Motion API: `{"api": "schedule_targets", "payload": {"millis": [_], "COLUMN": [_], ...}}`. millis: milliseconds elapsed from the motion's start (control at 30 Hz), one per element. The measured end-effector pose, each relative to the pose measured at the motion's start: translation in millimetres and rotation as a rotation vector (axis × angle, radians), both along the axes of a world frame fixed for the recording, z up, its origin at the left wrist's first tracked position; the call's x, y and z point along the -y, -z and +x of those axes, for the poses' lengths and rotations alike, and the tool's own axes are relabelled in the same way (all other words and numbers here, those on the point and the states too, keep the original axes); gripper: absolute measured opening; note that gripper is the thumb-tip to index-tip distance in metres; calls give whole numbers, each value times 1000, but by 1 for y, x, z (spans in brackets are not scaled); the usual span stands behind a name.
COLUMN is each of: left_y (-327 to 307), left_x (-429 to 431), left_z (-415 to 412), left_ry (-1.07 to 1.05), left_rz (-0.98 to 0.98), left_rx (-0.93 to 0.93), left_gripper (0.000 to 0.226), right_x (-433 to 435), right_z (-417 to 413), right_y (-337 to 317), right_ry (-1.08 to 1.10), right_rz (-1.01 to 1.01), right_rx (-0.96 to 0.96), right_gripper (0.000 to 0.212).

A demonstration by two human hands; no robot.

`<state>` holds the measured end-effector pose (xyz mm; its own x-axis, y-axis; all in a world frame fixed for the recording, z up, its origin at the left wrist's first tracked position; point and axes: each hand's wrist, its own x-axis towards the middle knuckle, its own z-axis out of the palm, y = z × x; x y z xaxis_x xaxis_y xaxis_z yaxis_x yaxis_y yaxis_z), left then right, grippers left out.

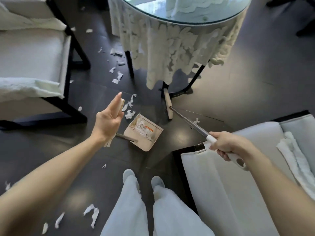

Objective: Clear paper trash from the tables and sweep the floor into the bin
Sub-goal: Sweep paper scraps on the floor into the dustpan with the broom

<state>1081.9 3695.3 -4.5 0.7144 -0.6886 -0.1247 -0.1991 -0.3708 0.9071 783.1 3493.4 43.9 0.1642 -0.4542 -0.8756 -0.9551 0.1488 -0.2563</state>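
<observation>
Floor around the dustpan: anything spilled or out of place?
Yes. Torn paper scraps litter the dark floor beside the round table, with more at lower left. The dustpan already holds some.

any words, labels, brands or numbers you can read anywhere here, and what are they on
None can be read.
Orange label strip on the dustpan: it carries print, but too blurred to read.
Nothing else in view shows any lettering.
</observation>
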Motion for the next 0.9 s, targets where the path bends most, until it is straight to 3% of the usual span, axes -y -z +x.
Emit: {"api": "schedule_targets", "payload": {"millis": [267, 400, 567, 767, 900], "left_y": [3, 7, 10, 8, 1], "left_x": [17, 10, 0, 16, 40], "left_z": [37, 49, 55, 52, 59], "left_ry": [142, 162, 142, 193, 258], "left_rz": [17, 9, 29, 83, 127], "left_rx": [-43, -62, -53, -9, 30], "left_gripper": [71, 74, 72, 66, 69], "right_x": [23, 38, 21, -13, -11], "right_z": [-3, 15, 47, 54, 31], "right_y": [-3, 14, 36, 28, -7], "right_ry": [204, 145, 145, 276, 405], "right_rz": [-33, -56, -16, 179, 187], "right_rx": [-115, -197, -130, -112, -81], "right_gripper": [30, 30, 48, 35, 32]}}
